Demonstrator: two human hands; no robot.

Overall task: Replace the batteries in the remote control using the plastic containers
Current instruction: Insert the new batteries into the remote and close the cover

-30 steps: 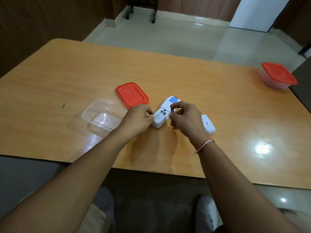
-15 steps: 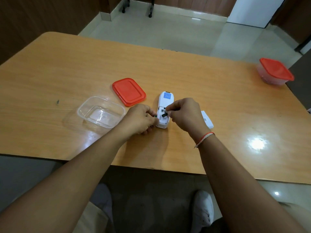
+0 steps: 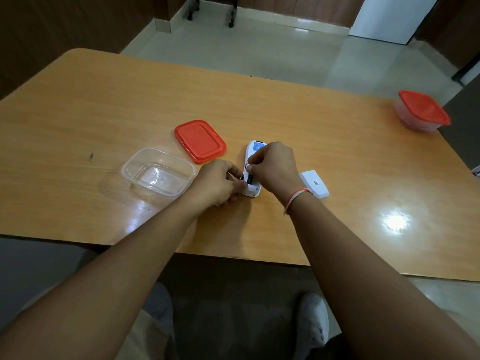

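Farthest to the left of the hands, a clear, open rectangular plastic container [image 3: 158, 172] sits on the glossy orange-brown wooden table [image 3: 104, 105], just beside the left hand; whether it holds anything cannot be made out through the glare. Behind the left hand and slightly to its left lies a flat red rectangular plastic lid [image 3: 199, 140], apart from the clear container's far corner. The left hand [image 3: 217, 181] rests on the table with its fingers curled against the left edge of the white plastic remote control [image 3: 251, 172], gripping its near end. The remote lies back-side up between the two hands, its battery bay uncovered, and a dark cylindrical battery [image 3: 249, 178] shows in the bay. The right hand [image 3: 274, 167] reaches over the remote from the right, fingers curled down onto the bay, pressing or pinching at the battery's far end; which of the two cannot be told. A thin red-and-white thread bracelet [image 3: 296, 197] circles the right wrist. Just right of that wrist lies the white plastic battery cover [image 3: 314, 183], flat on the table. Well to the right of both hands, near the table's far right edge, stands a second clear plastic container closed with a red lid [image 3: 422, 110].
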